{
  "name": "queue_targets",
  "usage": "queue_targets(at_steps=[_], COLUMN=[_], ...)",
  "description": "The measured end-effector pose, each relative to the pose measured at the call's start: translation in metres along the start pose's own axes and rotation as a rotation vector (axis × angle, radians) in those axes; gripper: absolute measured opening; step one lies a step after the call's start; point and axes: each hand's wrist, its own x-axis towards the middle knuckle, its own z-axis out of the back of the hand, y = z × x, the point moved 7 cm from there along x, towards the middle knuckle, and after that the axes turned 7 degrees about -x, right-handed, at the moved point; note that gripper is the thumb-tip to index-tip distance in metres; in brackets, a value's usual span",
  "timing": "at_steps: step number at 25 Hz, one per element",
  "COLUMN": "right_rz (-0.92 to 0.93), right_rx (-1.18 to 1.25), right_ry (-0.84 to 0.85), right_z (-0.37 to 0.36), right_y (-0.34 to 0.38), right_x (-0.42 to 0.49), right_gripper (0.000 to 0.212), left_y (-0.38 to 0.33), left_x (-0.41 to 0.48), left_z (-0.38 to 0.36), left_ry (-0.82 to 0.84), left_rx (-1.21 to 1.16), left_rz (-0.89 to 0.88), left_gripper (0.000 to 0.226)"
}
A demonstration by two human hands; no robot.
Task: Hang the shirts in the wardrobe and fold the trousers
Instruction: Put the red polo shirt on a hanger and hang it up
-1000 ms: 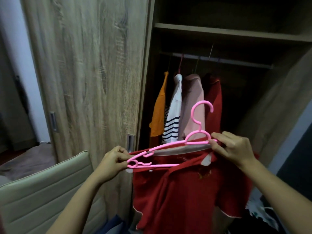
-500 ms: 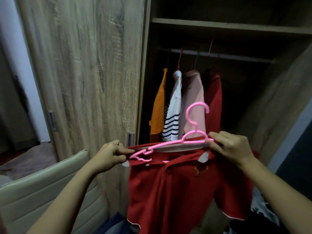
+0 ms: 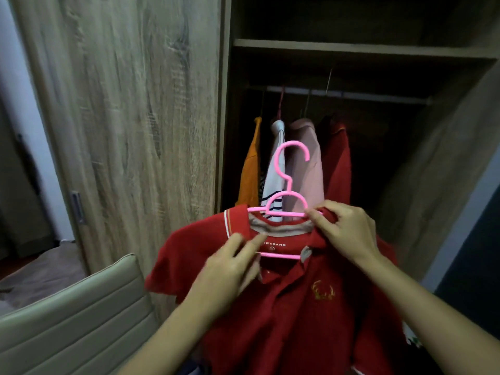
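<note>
**Red shirt on a hanger, held up at the open wardrobe**

The right hand [image 3: 349, 234] pinches the right side of the shirt's collar between thumb and fingertips, together with the top bar of the pink hanger [image 3: 287, 194]. The left hand [image 3: 232, 263] reaches in from the lower left with its fingers stretched toward the collar's left side. It is blurred, so I cannot tell whether it grips the cloth or only touches it.

The shirt [image 3: 297, 307] is red, with a white-striped collar, a printed neck label and a gold antler emblem on the chest. It sits on the hanger: the lower bar shows inside the open neck and the hook stands upright above the collar. Both sleeves hang out to the sides. The shirt is held in the air in front of the wardrobe's open half, below the rail [image 3: 346, 94], and its hook is not on the rail.

On the rail behind it hang an orange top [image 3: 250, 171], a striped top [image 3: 274, 180], a pink top [image 3: 305, 163] and a red top [image 3: 336, 163], close together at the left end. A shelf [image 3: 351, 50] runs above the rail. The wood-grain door [image 3: 135, 117] stands to the left, and a beige padded chair [image 3: 67, 320] is at the lower left.
</note>
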Motion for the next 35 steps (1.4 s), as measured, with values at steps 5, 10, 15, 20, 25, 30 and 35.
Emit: queue_targets(at_steps=[5,10,15,20,25,30,35], right_rz=[-0.017,0.096,0.113,0.223,0.145,0.048,-0.232], right_rx=[0.147,0.026,0.252,0.155,0.326,0.324,0.454], right_ry=[-0.056,0.025,0.289,0.366,0.301,0.138,0.289], right_z=[0.010,0.008,-0.004,-0.017,-0.013,0.012,-0.013], right_y=[-0.011,0.011,-0.014,-0.004,-0.005,-0.017,-0.066], right_x=[0.008,0.022,0.032,0.027,0.033,0.048,0.009], right_gripper=[0.041,0.044,0.036,0.029,0.016,0.016,0.008], left_y=[0.060,0.101,0.133,0.124,0.134,0.128,0.159], left_x=[0.022,0.029,0.032,0.040,0.042,0.055,0.060], left_z=[0.042,0.047,0.075,0.067,0.075,0.095,0.128], left_ry=[-0.001,0.074,-0.061,0.207,0.281,0.056,-0.041], left_rx=[0.149,-0.115,-0.215,-0.513,-0.297,-0.273,-0.221], left_rz=[0.183,0.298,0.363,0.314,0.297,0.244,0.344], left_gripper=[0.055,0.033,0.034,0.034,0.041,0.020,0.008])
